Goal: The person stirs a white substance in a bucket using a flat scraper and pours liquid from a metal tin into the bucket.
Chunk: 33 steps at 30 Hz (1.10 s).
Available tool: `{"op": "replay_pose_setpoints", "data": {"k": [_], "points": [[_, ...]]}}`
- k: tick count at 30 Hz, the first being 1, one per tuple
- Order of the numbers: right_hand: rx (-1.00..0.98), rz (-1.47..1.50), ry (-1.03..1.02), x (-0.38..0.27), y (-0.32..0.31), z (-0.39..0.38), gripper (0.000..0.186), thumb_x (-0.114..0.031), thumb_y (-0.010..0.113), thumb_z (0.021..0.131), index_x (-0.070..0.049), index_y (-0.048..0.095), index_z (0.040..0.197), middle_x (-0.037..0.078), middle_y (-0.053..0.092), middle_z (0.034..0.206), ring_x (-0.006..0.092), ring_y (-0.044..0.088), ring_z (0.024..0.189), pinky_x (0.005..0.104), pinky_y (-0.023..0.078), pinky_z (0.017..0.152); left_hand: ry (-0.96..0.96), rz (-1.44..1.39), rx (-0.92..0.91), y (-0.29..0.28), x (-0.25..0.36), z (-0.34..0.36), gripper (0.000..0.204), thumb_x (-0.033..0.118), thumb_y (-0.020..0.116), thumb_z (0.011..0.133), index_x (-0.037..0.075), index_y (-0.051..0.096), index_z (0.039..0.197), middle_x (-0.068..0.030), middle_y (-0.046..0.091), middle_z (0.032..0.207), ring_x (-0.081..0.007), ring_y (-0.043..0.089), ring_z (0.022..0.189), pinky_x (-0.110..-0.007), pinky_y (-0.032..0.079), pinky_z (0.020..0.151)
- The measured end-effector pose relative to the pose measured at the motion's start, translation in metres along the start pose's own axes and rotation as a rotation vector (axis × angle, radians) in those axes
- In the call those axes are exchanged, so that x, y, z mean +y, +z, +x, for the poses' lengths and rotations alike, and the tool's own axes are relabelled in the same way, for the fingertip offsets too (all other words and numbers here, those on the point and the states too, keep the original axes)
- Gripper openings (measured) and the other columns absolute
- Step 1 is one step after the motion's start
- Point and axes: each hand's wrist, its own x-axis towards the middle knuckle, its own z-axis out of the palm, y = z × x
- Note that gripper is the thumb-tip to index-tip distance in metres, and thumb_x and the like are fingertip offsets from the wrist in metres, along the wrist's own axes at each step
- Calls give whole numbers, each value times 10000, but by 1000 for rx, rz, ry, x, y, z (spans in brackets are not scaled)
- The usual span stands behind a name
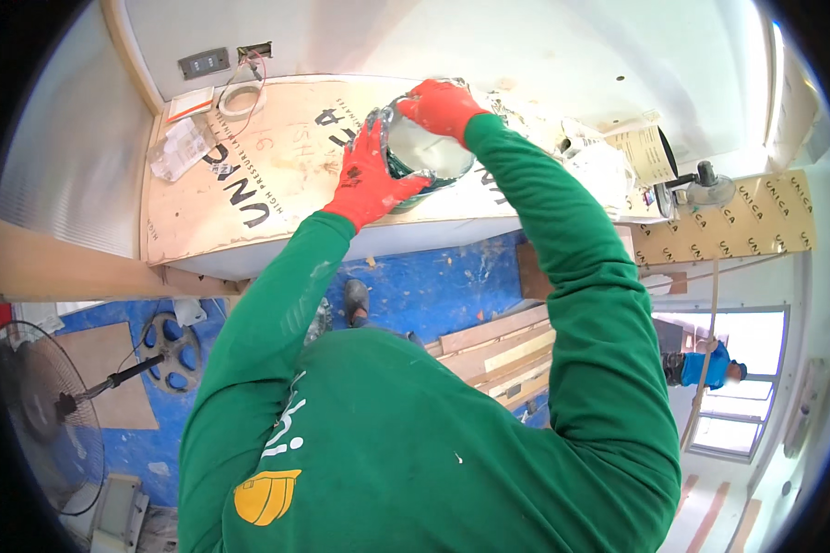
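A dark green bucket [417,197] with pale, creamy paste [424,150] in it stands on the covered counter. My left hand [367,180], in a red glove with grey-smeared fingertips, wraps round the bucket's left side, thumb toward the near rim. Over the far rim is my right hand [441,107], also red-gloved, its fingers bent down and closed. Whether it grips the rim or a small tool is hidden by the glove. Whitish smears mark the gloves and the bucket's rim.
Printed protective board [290,207] covers the counter; a tape roll [241,100], plastic packet [177,152] and loose wires lie at its left. White sheeting [599,164] and a small fan [710,187] are at the right. Below are a standing fan [51,415], cable reel [170,352] and planks [498,355]. Another person [710,366] is far right.
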Motion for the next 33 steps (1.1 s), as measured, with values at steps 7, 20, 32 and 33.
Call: {"op": "replay_pose_setpoints", "data": {"k": [7, 20, 32, 33], "points": [[-186, 165, -27, -28, -8, -24, 566, -535, 524, 961, -142, 609, 1360, 146, 579, 1415, 355, 542, 1300, 458, 439, 1077, -5, 22, 21, 5, -8, 1, 1246, 614, 791, 736, -25, 138, 1584, -249, 169, 1634, -383, 179, 1515, -463, 129, 1244], [-38, 118, -135, 7, -69, -78, 484, -499, 631, 931, -98, 701, 1194, 160, 705, 1135, 331, 650, 1097, 419, 503, 957, 19, -5, 42, 10, -12, 3, 1257, 582, 833, 696, -12, 159, 1576, -245, 194, 1619, -395, 213, 1492, -469, 184, 1231], [-56, 1, -269, 0, -25, -29, 460, -484, 567, 956, -119, 700, 1202, 135, 710, 1136, 348, 643, 1104, 439, 473, 1002, 48, -16, 31, 6, -6, 6, 1219, 565, 825, 720, -3, 171, 1577, -237, 231, 1608, -386, 229, 1486, -487, 169, 1226], [-94, -8, -244, -1, -20, -23, 469, -480, 563, 957, -120, 686, 1231, 145, 704, 1159, 344, 641, 1126, 444, 480, 999, 52, -19, 44, 8, -8, 4, 1221, 564, 824, 722, -2, 162, 1579, -236, 232, 1607, -385, 231, 1485, -488, 169, 1226]]}}
